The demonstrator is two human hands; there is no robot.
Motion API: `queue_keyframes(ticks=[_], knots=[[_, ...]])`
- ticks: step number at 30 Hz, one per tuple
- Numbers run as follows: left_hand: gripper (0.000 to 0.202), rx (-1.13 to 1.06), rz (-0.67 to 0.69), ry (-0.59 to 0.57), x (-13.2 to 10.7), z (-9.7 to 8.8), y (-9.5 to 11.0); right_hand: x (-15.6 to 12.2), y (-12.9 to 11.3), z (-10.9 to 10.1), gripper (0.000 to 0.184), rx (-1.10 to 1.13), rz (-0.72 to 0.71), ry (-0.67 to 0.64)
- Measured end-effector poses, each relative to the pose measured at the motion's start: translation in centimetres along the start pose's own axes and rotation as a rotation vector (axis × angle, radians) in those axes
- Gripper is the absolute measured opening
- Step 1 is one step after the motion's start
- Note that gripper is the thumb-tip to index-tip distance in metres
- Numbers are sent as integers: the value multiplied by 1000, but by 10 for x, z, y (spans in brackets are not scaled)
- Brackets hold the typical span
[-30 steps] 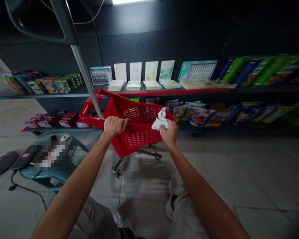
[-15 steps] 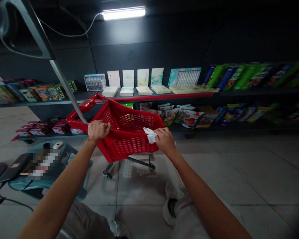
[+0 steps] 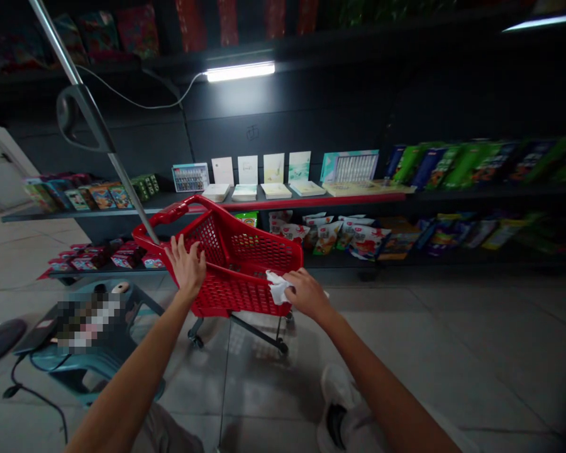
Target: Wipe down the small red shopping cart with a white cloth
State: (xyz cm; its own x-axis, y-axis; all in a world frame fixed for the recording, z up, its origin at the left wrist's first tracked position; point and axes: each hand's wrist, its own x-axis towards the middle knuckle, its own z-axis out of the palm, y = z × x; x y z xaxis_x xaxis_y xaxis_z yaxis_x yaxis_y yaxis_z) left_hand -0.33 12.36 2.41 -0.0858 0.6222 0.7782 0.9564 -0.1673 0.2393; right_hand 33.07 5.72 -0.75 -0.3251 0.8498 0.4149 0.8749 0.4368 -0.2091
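Note:
A red shopping cart (image 3: 245, 289) with slotted plastic walls stands in front of me on small wheels. My left hand (image 3: 187, 264) is at the cart's near rim by the handle end, its fingers lifted and spread. Bunched in my right hand (image 3: 306, 292) is a white cloth (image 3: 277, 287), at the front corner of the basket. The fingers there are closed on it, and part of the cloth lies against the rim. The cart's red handle (image 3: 170, 214) is at the left, beside a metal pole (image 3: 122, 173) with a grey grip.
Behind the cart runs a dark shelf (image 3: 165, 200) with white booklets (image 3: 248, 192), boxes and several snack bags (image 3: 327, 238). A blue-green stool (image 3: 85, 365) with devices and a cable stands at the left. A light tube (image 3: 240, 71) hangs above.
My left hand has opened from its grip on the rim. My right hand and the cloth have shifted slightly left along the cart's front corner. The view has tilted upward.

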Motion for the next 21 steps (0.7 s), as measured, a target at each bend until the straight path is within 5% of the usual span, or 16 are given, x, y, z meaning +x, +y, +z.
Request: queue_keyframes(ticks=[6, 9, 15, 21], knots=[[27, -136, 361, -299, -57, 7, 76, -3, -18, 3, 21, 126, -75, -17], [26, -89, 355, -504, -70, 17, 99, -5, -24, 2, 17, 157, -104, -49], [31, -63, 364, -518, -69, 28, 97, -3, -8, 3, 22, 117, -143, -79], [31, -95, 328, -439, -78, 28, 87, 16, 52, 31, 31, 297, 219, 177]])
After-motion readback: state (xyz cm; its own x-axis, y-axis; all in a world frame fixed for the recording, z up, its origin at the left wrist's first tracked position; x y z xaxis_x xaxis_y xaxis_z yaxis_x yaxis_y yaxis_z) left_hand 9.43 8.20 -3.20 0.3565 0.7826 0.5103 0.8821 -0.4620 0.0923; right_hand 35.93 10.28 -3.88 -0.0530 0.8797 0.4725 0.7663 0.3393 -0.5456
